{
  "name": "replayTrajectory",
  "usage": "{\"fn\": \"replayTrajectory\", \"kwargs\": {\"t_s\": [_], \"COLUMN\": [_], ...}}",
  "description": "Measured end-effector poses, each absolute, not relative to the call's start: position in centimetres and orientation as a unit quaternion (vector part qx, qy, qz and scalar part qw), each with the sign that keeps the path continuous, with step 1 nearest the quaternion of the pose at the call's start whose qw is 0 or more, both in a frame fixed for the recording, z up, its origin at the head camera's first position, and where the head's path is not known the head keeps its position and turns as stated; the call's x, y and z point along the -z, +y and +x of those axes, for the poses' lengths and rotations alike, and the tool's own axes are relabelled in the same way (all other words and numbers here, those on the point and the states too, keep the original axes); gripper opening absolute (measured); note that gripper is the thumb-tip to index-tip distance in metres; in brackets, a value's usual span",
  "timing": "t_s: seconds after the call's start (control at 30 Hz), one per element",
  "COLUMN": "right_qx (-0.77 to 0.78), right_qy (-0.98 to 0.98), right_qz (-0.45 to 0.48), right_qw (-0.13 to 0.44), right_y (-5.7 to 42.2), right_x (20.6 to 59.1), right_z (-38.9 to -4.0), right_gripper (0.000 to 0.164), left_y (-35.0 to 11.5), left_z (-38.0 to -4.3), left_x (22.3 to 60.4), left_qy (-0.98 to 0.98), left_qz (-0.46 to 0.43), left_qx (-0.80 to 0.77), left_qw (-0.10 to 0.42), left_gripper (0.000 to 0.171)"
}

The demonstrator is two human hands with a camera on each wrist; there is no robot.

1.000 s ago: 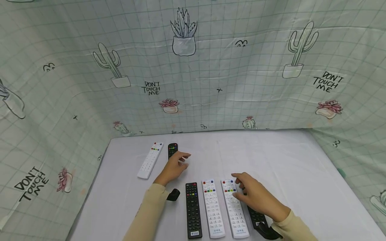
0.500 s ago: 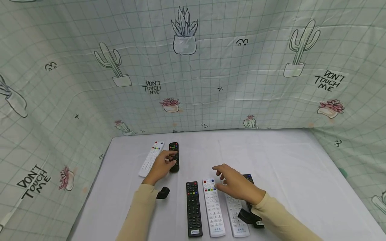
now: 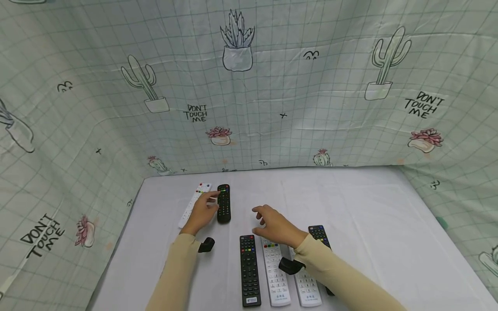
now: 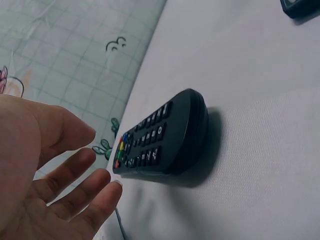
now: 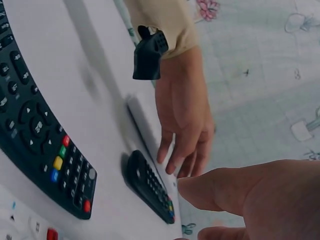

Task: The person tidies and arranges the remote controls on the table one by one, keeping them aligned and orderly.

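My left hand (image 3: pixel 199 214), fingers loosely bent and holding nothing, hangs over a white remote control (image 3: pixel 185 217) at the back left and partly hides it. Just right of its fingertips lies a small black remote control (image 3: pixel 224 209), also seen close up in the left wrist view, where the fingers are apart from it. My right hand (image 3: pixel 278 226) is likewise loosely bent with nothing in it, above the top end of a white remote (image 3: pixel 277 280). Its fingertips point left, past a long black remote (image 3: pixel 250 272) at the front.
A second white remote (image 3: pixel 307 289) and another black remote (image 3: pixel 318 233) lie to the right in the front row, partly covered by the right sleeve (image 3: pixel 342 272). A grid-patterned cloth (image 3: pixel 268 86) with cactus drawings walls the white table at the back and sides.
My left hand has moved left off the small black remote to over the white one beside it. My right hand has swept left across the front row. The remotes stay where they were.
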State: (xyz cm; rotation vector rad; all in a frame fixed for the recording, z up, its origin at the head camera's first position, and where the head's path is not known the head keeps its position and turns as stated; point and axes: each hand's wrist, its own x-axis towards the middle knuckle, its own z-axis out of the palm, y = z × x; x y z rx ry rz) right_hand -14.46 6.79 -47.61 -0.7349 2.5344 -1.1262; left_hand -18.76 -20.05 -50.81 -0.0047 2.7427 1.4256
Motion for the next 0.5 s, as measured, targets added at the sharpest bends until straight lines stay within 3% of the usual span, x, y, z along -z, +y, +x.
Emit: {"fn": "replayTrajectory", "kwargs": {"t_s": [0.5], "right_qx": [0.395], "right_qy": [0.882], "right_qz": [-0.202], "right_qw": [0.158], "right_y": [0.3], "right_x": [49.2], "right_z": [-16.2], "right_gripper": [0.065], "left_y": [-19.8], "left_z": [-21.3], "left_x": [51.7], "left_qy": [0.881], "left_qz": [-0.016], "left_qx": [-0.473], "left_qw": [0.032], "left_gripper": [0.061]}}
